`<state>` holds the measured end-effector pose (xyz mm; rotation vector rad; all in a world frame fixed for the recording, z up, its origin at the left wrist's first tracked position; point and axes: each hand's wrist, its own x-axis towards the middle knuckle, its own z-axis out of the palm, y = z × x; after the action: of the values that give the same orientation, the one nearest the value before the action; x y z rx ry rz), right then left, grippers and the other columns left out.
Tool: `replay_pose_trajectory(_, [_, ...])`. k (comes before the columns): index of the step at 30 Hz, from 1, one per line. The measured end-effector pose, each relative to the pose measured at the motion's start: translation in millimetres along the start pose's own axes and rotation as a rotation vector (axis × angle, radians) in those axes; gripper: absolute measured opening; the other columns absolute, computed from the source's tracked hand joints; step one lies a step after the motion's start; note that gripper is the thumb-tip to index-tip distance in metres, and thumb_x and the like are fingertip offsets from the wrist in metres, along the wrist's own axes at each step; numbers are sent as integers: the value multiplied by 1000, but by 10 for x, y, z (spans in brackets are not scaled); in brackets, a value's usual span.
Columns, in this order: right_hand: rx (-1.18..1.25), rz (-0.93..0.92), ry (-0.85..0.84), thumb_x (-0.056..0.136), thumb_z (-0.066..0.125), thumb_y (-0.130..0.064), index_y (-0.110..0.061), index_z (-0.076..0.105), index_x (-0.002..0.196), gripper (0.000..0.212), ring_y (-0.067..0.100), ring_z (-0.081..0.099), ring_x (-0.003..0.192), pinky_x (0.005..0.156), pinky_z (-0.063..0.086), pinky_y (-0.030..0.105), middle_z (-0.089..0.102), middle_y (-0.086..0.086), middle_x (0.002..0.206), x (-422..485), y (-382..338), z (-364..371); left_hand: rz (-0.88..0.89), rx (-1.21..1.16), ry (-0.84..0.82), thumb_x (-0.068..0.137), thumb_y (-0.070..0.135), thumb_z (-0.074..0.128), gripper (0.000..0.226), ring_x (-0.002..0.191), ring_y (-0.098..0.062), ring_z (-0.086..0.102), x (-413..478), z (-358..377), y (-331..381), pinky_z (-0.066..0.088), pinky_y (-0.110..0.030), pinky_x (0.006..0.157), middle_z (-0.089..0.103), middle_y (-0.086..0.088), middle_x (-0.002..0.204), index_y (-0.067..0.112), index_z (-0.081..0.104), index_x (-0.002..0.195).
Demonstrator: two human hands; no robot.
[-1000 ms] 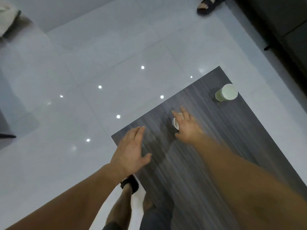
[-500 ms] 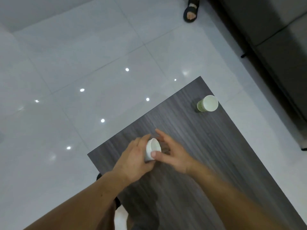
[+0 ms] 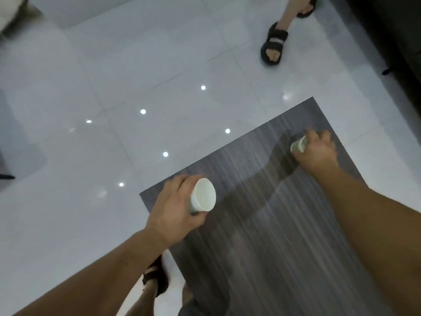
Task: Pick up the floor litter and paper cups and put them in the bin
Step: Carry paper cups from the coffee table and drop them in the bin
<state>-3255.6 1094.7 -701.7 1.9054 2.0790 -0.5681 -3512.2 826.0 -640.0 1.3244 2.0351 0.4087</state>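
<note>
L hand [image 3: 175, 208] grips a white cup [image 3: 204, 195] clear of the table [image 3: 273, 236], R hand [image 3: 316, 151] wraps a 2nd cup [image 3: 298, 146] at its far corner, prob. so both go to the bin in one trip.

A: What is the floor like?
B: Big glossy tiles, pale grey [image 3: 114, 65], with thin grout lines. Small round lights [image 3: 143, 111] show in them as bright dots.
A: And the furniture?
B: A dark worktop [image 3: 284, 258] with streaky grey wood grain comes in from the lower right, one corner pointing away across the tiles. At the top right edge stands something dark and bulky [image 3: 387, 23] — sofa or cabinet, I cannot tell.
A: Anything else?
B: A foot in a black sandal [image 3: 272, 49] on the tiles beyond the worktop, and a pale blurred shape [image 3: 9, 14] top left — too smeared to name.
</note>
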Motion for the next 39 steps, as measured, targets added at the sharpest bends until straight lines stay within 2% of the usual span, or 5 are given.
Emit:
replay_pose_trajectory(5, [106,-272,-122,85,67,-29,-20,41,145,66,36,41,123,100,40,42,37,14,140,-927,-704,230,-127,-43,62,67,34,82,72,111,-12,43,-280,-305,-123,37,-24,89,50,11,121,33,45,129])
replay_pose_trajectory(10, [100,-605,-145,84,67,-28,-26,40,144,65,25,41,124,99,41,36,36,2,141,-1892,-1525,210,-267,-178,183,70,28,81,90,122,-16,42,-859,-678,-347,40,-31,98,43,6,136,33,28,143])
replay_pose_trajectory(13, [43,-812,-160,85,64,-28,-27,39,143,63,25,39,123,97,44,37,35,1,142,-2453,-1959,155,-337,-239,264,71,26,80,97,110,-10,44,-1411,-881,-532,43,-27,89,41,12,128,44,17,144])
replay_pose_trajectory(29, [-420,-1616,-267,83,62,-36,-33,35,144,67,23,40,122,89,46,32,31,-3,145,-6742,-3752,647,-937,-411,926,71,40,75,87,122,-17,41,-6166,-846,-1527,39,-27,92,48,7,134,35,29,144])
replay_pose_trajectory(39, [-710,-2156,-417,83,62,-35,-31,33,145,69,23,39,123,88,47,32,30,-2,145,-9025,-4261,1614,-1414,-556,1315,73,35,71,82,116,-18,49,-8140,-493,-1741,44,-30,88,46,7,132,40,28,142])
